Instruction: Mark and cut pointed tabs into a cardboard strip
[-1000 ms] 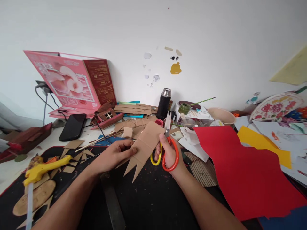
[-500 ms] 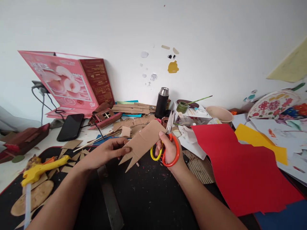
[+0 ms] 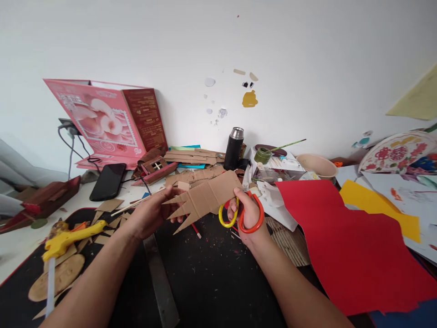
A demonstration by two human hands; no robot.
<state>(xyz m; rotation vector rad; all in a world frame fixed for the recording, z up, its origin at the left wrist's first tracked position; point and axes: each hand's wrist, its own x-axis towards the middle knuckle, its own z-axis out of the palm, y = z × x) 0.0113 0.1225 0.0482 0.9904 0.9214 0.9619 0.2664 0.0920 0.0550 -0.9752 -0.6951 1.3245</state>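
Observation:
A brown cardboard piece [image 3: 208,195], cut into several long points at its left end, is held up over the dark mat. My right hand [image 3: 248,210] pinches its right end under the thumb. That hand also carries scissors [image 3: 261,214] with one orange and one yellow handle loop, blades pointing away from me. My left hand [image 3: 155,210] is at the pointed end, its thumb lifted off the cardboard. Its other fingers are partly hidden behind the points, and I cannot tell whether they touch them. A pencil [image 3: 197,231] lies beneath the cardboard.
A metal ruler [image 3: 160,282] lies on the black mat [image 3: 211,282]. To the left are a yellow glue gun [image 3: 68,241], cardboard scraps and a phone [image 3: 108,182]. Behind stand a black flask [image 3: 234,148] and a pink box [image 3: 105,123]. Red paper [image 3: 351,246] covers the right side.
My left thumb has come off the cardboard, and the left hand has shifted behind its points. The cardboard has turned flatter, showing more points and the pencil below. The view has shifted slightly left.

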